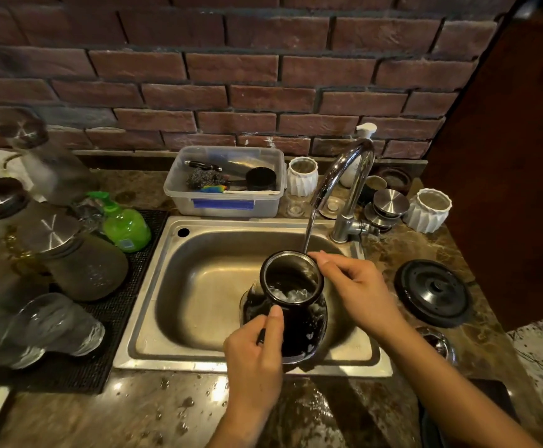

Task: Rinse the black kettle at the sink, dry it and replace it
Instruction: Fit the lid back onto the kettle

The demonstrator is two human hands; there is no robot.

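Note:
The black kettle [299, 315] is held upright over the steel sink [199, 286], its lid off and water pooling inside. A thin stream runs from the chrome faucet [344, 176] onto the kettle's rim. My left hand [254, 357] grips the kettle's handle on the near side, thumb up along its neck. My right hand [357, 289] pinches the far right rim of the opening. The kettle's round black base [433, 292] lies on the counter to the right of the sink.
A clear tub [225, 182] with scrubbers stands behind the sink. Two white ribbed cups [302, 176] [427, 210] flank the faucet. A green soap bottle [124, 224], glass jars with metal lids [79, 257] and a tipped glass [47, 328] crowd the left mat.

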